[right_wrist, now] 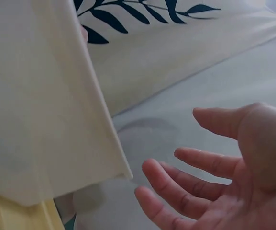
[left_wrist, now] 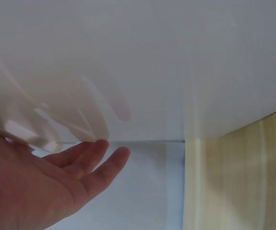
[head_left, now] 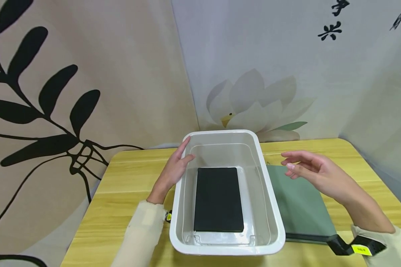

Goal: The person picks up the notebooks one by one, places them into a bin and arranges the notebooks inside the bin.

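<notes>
In the head view the white tub [head_left: 227, 250] is seen from above, on the worktop [head_left: 120, 185], and only here one can look inside it. A black rectangular thing [head_left: 218, 200] lies flat on the tub's floor. To the right of the tub a green flat folder [head_left: 297, 200] lies on the worktop; the tub covers part of its left side from sight, so I cannot tell if they touch.

The left hand [head_left: 173, 168] holds the left side of the tub near its far corner, with the thumb over the rim and the other fingers outside. The left wrist view shows what the head view hides: the fingers [left_wrist: 110, 168] reach along the glossy outer wall, rather straight and a little apart. The thumb cannot be seen there.

The right hand [head_left: 315, 170] holds nothing. It is in the air above the far part of the folder, apart from the tub. From the head view its opening is hard to judge, but the right wrist view shows the palm, with the thumb well away from the slightly bent fingers. Beside it stands the outer wall of the tub, and a small piece of the left hand appears at the rim.
</notes>
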Available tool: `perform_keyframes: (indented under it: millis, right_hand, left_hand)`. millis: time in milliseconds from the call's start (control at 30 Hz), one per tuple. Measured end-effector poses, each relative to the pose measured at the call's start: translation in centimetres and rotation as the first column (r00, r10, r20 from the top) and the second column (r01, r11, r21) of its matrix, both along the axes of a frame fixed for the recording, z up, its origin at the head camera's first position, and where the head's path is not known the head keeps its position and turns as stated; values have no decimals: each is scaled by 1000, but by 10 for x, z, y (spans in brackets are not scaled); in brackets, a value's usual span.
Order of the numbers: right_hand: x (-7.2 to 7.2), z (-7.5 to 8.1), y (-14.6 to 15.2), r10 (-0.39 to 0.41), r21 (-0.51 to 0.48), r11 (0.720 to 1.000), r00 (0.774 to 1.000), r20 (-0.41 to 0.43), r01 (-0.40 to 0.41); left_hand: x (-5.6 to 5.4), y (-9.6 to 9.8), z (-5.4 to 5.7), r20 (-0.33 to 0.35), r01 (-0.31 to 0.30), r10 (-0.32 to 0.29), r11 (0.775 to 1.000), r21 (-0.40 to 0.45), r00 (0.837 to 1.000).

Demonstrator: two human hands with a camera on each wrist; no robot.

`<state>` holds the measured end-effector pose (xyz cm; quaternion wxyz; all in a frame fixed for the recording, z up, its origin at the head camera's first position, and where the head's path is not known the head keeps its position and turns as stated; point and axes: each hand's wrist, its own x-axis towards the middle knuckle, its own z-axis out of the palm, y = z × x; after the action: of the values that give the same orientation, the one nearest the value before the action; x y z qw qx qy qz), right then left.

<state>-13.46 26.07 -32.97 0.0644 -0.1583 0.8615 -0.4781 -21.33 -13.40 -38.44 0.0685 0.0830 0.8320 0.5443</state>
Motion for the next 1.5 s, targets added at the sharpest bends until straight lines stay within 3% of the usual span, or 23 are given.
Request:
perform_keyframes:
  millis: [133, 833, 1000, 1167, 1500]
  right_hand:
    - [2, -8, 10, -43, 20, 999, 999, 31, 42]
    - [-6, -71, 59, -210, 136, 970, 976, 63, 201]
    - [-8, -84, 69, -256, 180, 953, 965, 58, 242]
    - [-10, -94, 77, -292, 206, 942, 950, 113, 265]
    - [-13, -115, 88, -307, 162, 946, 937, 165, 281]
  left_hand:
    - [1, 0, 1, 17, 3, -3, 1000, -1, 1000]
    - [1, -1, -3, -39, -14, 13, 999, -29, 999]
    - [1, -1, -3, -33, -11, 10, 1000, -22, 999]
    - [2, -2, -3, 4, -6, 6, 1000, -1, 1000]
    - [3, -1, -1, 13, -5, 5, 1000, 12, 1000]
